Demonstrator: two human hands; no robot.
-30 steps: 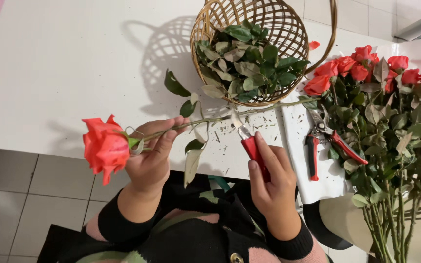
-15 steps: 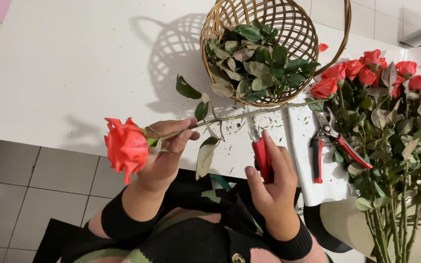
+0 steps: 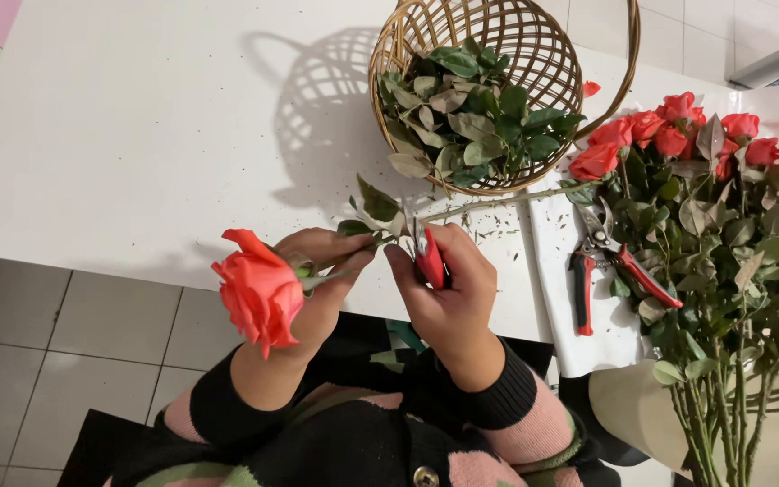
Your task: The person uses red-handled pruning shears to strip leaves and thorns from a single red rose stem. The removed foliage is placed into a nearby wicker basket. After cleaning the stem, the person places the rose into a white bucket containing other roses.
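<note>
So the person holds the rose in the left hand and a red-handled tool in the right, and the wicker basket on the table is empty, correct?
Not quite. The head view shows the wicker basket holds green leaves. The left hand holds the rose, and the right hand holds the red-handled tool.

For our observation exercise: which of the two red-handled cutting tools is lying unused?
The pruning shears on the white cloth beside the rose bunch; the other tool is in the right hand.

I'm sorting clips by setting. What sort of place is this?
Probably a flower shop or home flower-arranging spot: a bunch of roses beside a white table, a wicker basket of stripped leaves, and red-handled pruners.
</note>
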